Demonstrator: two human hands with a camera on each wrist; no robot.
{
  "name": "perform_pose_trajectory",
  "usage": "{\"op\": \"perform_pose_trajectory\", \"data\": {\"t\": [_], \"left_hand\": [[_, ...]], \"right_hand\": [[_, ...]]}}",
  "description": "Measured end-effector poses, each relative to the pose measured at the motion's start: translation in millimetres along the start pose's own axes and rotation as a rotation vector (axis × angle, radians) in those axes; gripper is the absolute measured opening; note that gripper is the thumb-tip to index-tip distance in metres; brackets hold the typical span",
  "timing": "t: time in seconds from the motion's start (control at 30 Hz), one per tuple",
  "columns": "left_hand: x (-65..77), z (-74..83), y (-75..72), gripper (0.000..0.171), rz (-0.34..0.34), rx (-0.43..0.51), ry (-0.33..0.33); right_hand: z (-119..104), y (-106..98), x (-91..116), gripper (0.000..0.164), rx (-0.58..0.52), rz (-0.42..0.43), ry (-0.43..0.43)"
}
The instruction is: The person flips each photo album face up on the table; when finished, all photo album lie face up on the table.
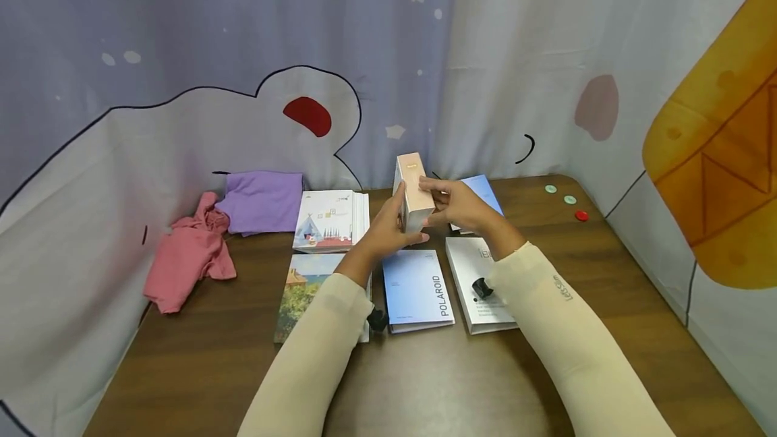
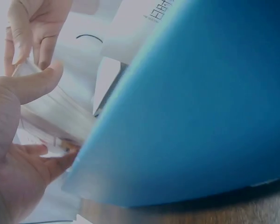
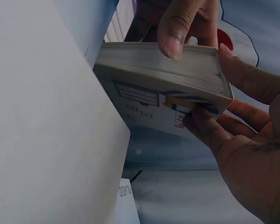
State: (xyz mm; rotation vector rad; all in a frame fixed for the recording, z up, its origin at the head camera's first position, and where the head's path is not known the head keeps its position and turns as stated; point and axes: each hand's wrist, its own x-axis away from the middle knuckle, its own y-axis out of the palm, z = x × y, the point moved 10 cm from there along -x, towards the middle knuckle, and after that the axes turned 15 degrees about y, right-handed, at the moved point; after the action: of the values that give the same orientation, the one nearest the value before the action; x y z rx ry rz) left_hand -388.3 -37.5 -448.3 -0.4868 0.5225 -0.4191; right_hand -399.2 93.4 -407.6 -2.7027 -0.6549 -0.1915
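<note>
A thick book (image 1: 414,181) with a beige spine is held up above the table between both hands. In the head view, my left hand (image 1: 386,222) grips its left side and lower end. My right hand (image 1: 466,206) pinches it from the right, with thumb and fingers on opposite covers in the right wrist view. That view shows the pale page block (image 3: 177,67) and a printed cover with small drawings. Beneath the hands lies a blue album (image 1: 419,288) lettered POLAROID. A white book (image 1: 476,261) lies under my right forearm, partly hidden by it.
Farther left lie a white book stack (image 1: 324,218) and a landscape-covered book (image 1: 303,288), partly behind my left sleeve. Purple cloth (image 1: 264,201) and pink cloth (image 1: 191,255) lie beyond. Another blue album (image 1: 482,194) sits behind my right hand. Green buttons and a red button (image 1: 581,216) lie far right.
</note>
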Motion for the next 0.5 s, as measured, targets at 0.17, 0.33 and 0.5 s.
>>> {"op": "perform_pose_trajectory", "data": {"t": [0.17,0.33,0.5], "left_hand": [[-2.3,3.4,2.2,0.132,0.009,0.067,-0.021],[-4.3,4.1,6.5,0.133,-0.011,0.195,-0.032],[-1.7,1.8,7.1,0.135,-0.032,0.208,-0.058]], "right_hand": [[-5.5,-4.6,5.4,0.094,0.005,-0.004,-0.012],[-9.5,-6.2,8.5,0.092,-0.035,-0.035,-0.042],[-14.1,-1.6,10.1,0.091,-0.032,-0.08,-0.047]]}}
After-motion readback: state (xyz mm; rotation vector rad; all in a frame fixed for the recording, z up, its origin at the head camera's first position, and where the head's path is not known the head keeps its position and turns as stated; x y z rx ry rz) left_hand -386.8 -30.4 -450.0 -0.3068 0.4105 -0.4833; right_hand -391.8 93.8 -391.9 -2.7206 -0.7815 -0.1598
